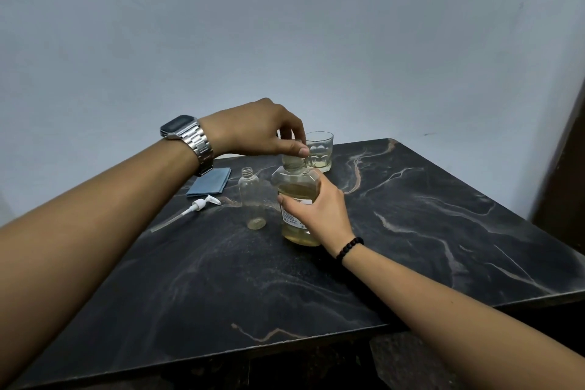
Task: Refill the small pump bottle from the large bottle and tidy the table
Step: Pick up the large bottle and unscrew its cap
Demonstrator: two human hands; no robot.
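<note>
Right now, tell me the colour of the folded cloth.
Blue; the cloth shows best in the head view, lying on the table.

Folded blue cloth (209, 181) flat on dark marble table (411, 231), far left; glass tumbler (319, 151) upright, far edge.

Plain room: marble table (411, 231), bare wall (285, 25)

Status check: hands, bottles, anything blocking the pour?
Left hand on large bottle cap; right hand holding its body. Small bottle open, nearly empty, pump lying beside. Nothing blocking.
</note>
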